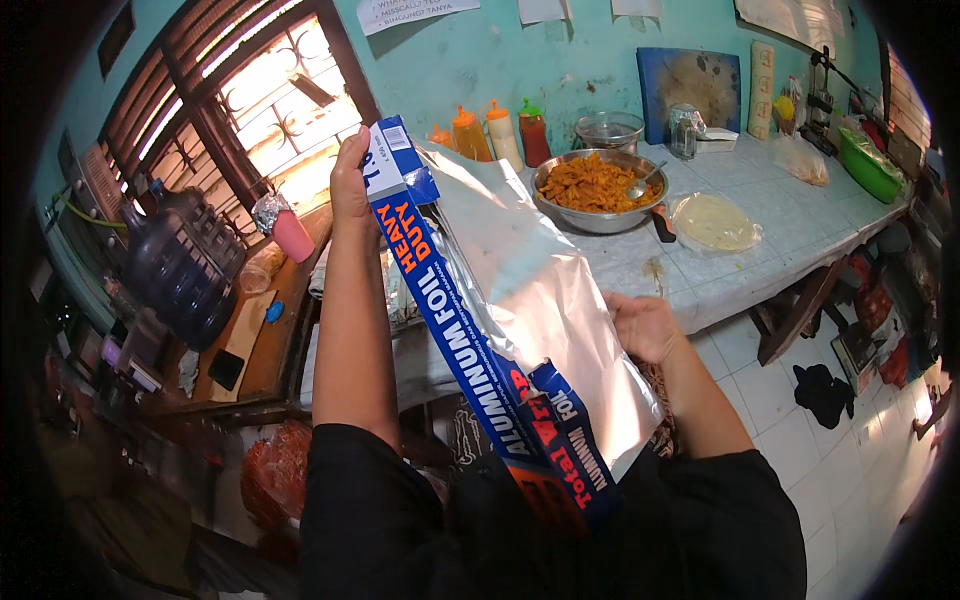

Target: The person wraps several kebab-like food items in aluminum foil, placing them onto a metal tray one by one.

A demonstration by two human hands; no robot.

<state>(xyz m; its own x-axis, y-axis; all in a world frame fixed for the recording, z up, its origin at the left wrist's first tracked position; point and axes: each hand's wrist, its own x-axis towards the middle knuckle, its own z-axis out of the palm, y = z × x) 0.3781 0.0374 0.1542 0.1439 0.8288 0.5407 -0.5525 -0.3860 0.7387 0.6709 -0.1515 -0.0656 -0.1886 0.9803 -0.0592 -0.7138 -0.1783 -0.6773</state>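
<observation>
The left hand grips the far end of a long blue foil box, held slantwise from upper left down toward the person's chest. The right hand clasps the right edge of the silver foil sheet drawn out of the box; its fingers seem curled under the sheet, though the foil hides them. Beyond, on the tiled counter, stands a metal bowl of orange food with a spoon in it, sauce bottles just left of it, and a bagged flatbread to its right
</observation>
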